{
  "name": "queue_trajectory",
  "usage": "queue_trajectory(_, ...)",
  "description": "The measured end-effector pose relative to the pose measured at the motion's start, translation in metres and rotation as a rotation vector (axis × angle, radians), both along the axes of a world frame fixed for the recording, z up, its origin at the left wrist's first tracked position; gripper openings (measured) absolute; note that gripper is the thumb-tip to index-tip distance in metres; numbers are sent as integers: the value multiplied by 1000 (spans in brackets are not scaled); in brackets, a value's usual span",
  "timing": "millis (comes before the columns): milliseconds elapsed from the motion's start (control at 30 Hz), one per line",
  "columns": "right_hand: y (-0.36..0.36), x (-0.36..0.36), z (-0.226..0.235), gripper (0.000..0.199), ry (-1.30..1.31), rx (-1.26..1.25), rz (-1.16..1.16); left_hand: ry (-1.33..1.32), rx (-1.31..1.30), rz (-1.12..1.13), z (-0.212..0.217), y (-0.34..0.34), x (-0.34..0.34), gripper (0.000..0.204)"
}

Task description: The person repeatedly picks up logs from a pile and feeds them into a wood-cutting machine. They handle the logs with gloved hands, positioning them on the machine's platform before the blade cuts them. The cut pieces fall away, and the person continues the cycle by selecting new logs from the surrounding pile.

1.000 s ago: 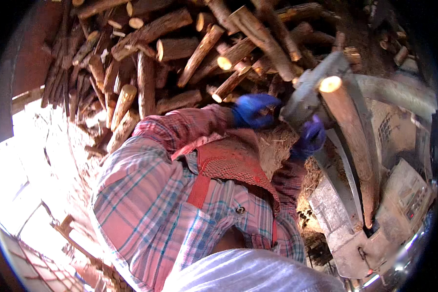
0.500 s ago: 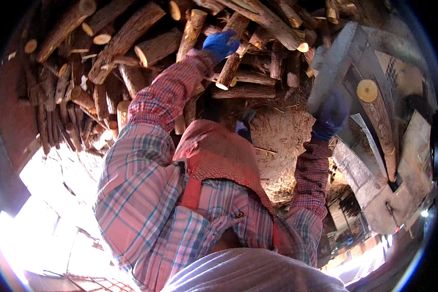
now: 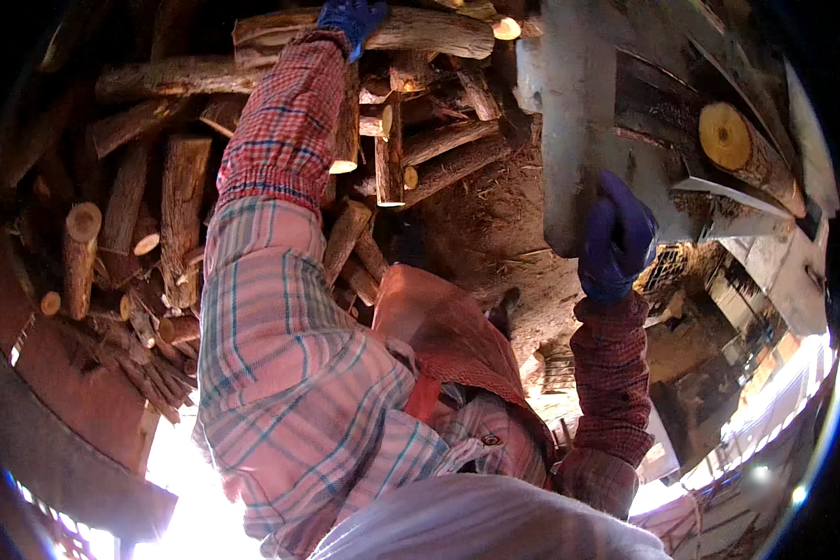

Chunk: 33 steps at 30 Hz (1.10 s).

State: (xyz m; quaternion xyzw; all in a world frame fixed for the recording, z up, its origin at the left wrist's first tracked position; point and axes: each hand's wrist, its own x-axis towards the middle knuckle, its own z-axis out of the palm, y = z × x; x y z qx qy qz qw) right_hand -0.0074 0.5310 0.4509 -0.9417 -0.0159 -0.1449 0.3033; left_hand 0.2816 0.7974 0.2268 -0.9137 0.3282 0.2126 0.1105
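Observation:
My left hand [image 3: 353,23], in a blue glove, reaches to the far pile and straddles a thick bark-covered log [image 3: 429,34]. Its fingers lie over the far side and the thumb hangs on the near side. The log lies crosswise on other wood. At the right, my right hand [image 3: 616,238], also gloved in blue, is curled at the lower edge of an upright grey metal plate [image 3: 569,121]. Beyond that hand, a cut log [image 3: 737,140] with a pale round end lies slanted in the metal frame, beside a thin metal blade [image 3: 728,191].
Stacked logs [image 3: 187,215] fill the left and far side. Several short pieces [image 3: 389,154] lie ahead, above a dirt floor [image 3: 485,224] strewn with chips. A curved metal rim [image 3: 65,448] runs along the lower left. A reddish mesh apron [image 3: 457,327] hangs before me.
My left hand has reached farther out and up to the crosswise log. The view has shifted, so the metal frame and its log appear turned. My right hand stays by the plate's edge.

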Motion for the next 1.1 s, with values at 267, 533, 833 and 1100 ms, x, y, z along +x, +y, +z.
queue_trajectory(267,9,4,0,23,-194,-44,81,231,-81,245,43,46,-63,89)
queue_trajectory(533,16,11,-12,25,-315,-4,72,1142,-1016,1235,126,168,-206,50)
queue_trajectory(833,22,16,-8,19,-203,-20,91,718,-1302,870,310,84,-215,69)
queue_trajectory(1100,15,10,-11,21,-475,148,108,-348,-818,-155,414,-110,-154,89)
